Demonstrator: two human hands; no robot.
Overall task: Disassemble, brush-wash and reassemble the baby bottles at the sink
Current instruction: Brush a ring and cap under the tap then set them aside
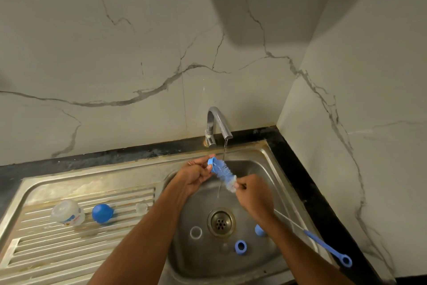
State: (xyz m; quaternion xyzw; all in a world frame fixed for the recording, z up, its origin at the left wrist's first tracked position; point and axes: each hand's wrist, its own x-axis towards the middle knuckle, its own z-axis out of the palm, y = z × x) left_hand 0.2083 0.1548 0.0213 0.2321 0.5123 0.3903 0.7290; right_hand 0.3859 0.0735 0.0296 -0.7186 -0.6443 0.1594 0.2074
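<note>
Blue ring: a small blue plastic collar ring [211, 162] is pinched in the left hand [196, 175], at 12 o'clock over the steel sink basin [258, 169].
Brush: a blue-and-white bristle bottle brush [225, 175] is pushed through the ring under the tap [218, 123] stream.
Right hand: the right hand [253, 193] grips the brush's wire stem.
Drainboard: a clear bottle [68, 212] and blue cap [102, 213] lie at 9 o'clock.

Right forearm covers most of one blue ring [260, 230] in the sink. The blue collar [212, 164] is half tucked behind the left hand's fingers [203, 170]. Drainboard [34, 261] and both forearms get cut off at the bottom edge.
</note>
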